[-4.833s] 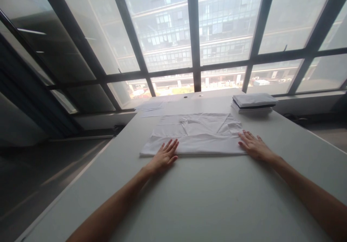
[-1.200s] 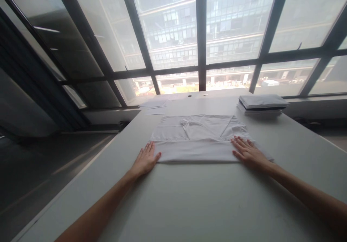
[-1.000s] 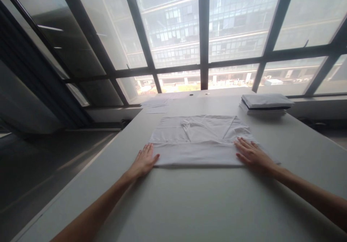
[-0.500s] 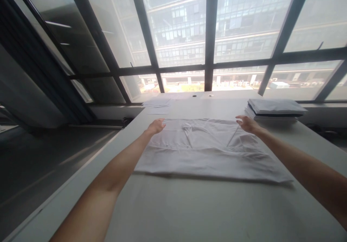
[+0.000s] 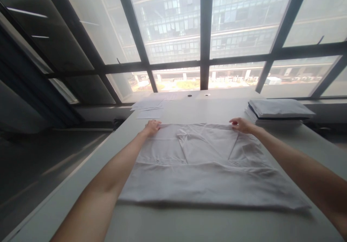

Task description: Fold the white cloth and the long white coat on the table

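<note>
A white shirt [image 5: 208,182] lies folded flat on the white table, with a broad band turned over along its near side. Small buttons and several creases show in its middle. At the far left corner, my left hand [image 5: 153,127] is closed on the edge of the cloth. My right hand [image 5: 242,125] pinches the same far edge toward the right, thumb and fingers together. Both arms reach forward along the sides of the shirt. The fingertips are partly hidden against the fabric.
Beyond my right hand stands a stack of folded white cloth [image 5: 280,108] with a dark layer in it. Loose paper sheets [image 5: 149,112] lie at the far left of the table [image 5: 217,224]. Large windows rise behind, and a dark curtain [image 5: 35,79] hangs at left.
The shirt has slid nearer to me across the table. Both hands have come down onto its far edge, their fingers closing on the cloth. The view has shifted slightly.
</note>
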### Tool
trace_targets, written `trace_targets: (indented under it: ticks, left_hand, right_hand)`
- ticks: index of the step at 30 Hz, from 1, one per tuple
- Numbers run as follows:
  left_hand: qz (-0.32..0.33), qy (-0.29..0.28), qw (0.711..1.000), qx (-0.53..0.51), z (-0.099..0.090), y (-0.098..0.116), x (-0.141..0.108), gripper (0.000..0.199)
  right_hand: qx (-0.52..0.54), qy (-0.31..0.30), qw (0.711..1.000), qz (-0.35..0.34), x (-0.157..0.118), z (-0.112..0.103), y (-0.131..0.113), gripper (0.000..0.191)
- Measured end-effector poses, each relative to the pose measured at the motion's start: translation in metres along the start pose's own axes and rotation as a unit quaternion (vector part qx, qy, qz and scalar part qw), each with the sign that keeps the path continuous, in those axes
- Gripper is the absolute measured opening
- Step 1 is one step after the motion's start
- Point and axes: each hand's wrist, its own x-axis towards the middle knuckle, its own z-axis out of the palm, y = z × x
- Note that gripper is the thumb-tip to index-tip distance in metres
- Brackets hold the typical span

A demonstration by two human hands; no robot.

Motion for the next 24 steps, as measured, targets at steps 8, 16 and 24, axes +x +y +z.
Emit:
trace_targets:
  ticks: [8,16,24]
  left_hand:
    - [-0.015,0.076,0.997,-0.019,-0.013,0.008,-0.012,0.024]
    - [0.014,0.15,0.982,-0.111,-0.046,-0.001,-0.05,0.021]
    - [0.116,0.26,0.94,-0.185,-0.058,-0.013,-0.117,0.024]
  right_hand:
    - [-0.002,0.049,0.999,-0.021,-0.002,-0.006,-0.009,0.016]
    - [0.025,0.11,0.991,-0.073,-0.038,-0.031,-0.017,0.011]
    - [-0.003,0.182,0.97,-0.161,-0.105,-0.029,-0.027,0.012]
